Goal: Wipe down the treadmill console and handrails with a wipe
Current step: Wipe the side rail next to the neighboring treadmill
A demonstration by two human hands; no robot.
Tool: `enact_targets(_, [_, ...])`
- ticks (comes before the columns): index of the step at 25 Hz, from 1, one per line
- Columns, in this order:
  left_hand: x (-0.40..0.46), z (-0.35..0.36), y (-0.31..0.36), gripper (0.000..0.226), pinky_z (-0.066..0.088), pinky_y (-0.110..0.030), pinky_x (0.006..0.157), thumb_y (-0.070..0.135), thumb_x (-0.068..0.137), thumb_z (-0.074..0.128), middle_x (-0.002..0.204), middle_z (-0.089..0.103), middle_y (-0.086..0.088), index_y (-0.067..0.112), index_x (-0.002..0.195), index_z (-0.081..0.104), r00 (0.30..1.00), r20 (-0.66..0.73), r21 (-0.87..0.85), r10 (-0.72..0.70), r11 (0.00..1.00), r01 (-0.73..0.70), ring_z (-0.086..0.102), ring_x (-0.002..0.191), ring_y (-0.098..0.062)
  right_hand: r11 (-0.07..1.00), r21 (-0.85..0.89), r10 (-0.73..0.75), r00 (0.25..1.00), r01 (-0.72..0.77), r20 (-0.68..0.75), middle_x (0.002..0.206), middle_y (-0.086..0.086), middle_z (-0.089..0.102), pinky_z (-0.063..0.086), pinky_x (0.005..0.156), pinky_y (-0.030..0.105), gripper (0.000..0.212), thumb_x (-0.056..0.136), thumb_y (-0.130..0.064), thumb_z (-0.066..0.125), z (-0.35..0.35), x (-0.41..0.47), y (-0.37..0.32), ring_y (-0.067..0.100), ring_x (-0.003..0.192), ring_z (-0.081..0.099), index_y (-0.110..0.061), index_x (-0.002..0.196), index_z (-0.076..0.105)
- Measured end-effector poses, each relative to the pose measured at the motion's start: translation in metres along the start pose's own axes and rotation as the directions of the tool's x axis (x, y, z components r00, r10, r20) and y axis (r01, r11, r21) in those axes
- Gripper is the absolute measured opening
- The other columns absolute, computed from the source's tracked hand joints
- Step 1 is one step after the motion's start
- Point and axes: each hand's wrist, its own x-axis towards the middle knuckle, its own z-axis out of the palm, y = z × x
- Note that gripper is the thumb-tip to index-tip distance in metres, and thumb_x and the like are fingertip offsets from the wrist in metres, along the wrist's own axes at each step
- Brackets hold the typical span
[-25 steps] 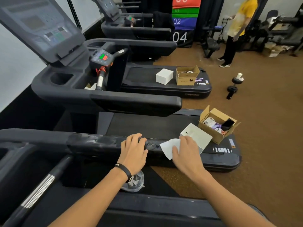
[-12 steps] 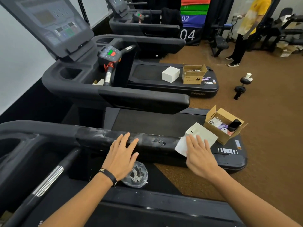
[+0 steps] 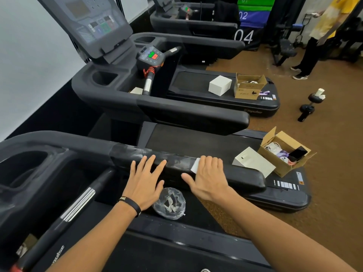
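peeking wipe [image 3: 195, 165] under right fingers [image 3: 208, 163]

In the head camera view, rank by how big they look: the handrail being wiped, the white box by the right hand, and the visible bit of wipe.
1. handrail
2. white box
3. wipe, mostly hidden under the right hand

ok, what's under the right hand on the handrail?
A white wipe lies flat between the right hand and the handrail. Only its left edge pokes out past the fingers; the rest is covered by the palm, so its full extent can't be seen.
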Motion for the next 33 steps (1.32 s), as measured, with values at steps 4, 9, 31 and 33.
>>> enact_targets(4, [0.005,-0.005,-0.001,0.066,0.02,-0.054,0.117,0.033,0.089,0.051,0.157,0.026,-0.008,0.034,0.15,0.026,1.0,0.02,-0.038,-0.015,0.999,0.015,0.016,0.146,-0.031,0.989,-0.025,-0.146,0.989,0.147,0.016,0.105,0.019,0.051,0.038,0.092,0.051,0.094,0.084,-0.081,0.018,-0.004,0.025,-0.056,0.035,0.093,0.047,0.002,0.115,0.048])
enact_targets(9, [0.006,-0.009,0.005,0.073,0.012,-0.068,0.111,0.027,0.079,0.063,0.152,0.035,-0.01,0.032,0.146,0.035,0.999,0.008,0.053,-0.036,0.998,0.035,0.025,0.144,-0.032,0.964,0.002,-0.266,0.964,0.266,-0.005,0.129,0.022,0.05,0.037,0.103,0.052,0.095,0.089,-0.075,0.028,0.003,0.033,-0.051,0.039,0.113,0.048,0.004,0.142,0.033])
enact_targets(31, [0.024,-0.024,0.071,0.064,0.006,-0.06,0.116,0.03,0.087,0.05,0.157,0.025,-0.002,0.031,0.148,0.031,0.982,0.114,-0.021,-0.153,0.987,0.157,0.016,0.146,-0.028,0.969,-0.022,-0.243,0.966,0.246,0.092,0.168,0.011,-0.006,-0.005,0.122,0.059,0.081,0.1,-0.064,0.008,0.016,-0.068,0.142,0.028,0.155,-0.006,-0.011,0.159,-0.008])
enact_targets(33, [0.03,-0.029,0.071,0.061,0.007,-0.061,0.116,0.028,0.087,0.05,0.155,0.029,0.0,0.031,0.146,0.036,0.976,0.135,-0.048,-0.169,0.983,0.177,0.021,0.145,-0.026,0.968,0.039,-0.249,0.961,0.246,0.119,0.168,0.008,-0.005,-0.008,0.121,0.058,0.08,0.1,-0.065,0.006,0.006,-0.067,0.142,0.026,0.155,-0.005,-0.012,0.159,-0.004])
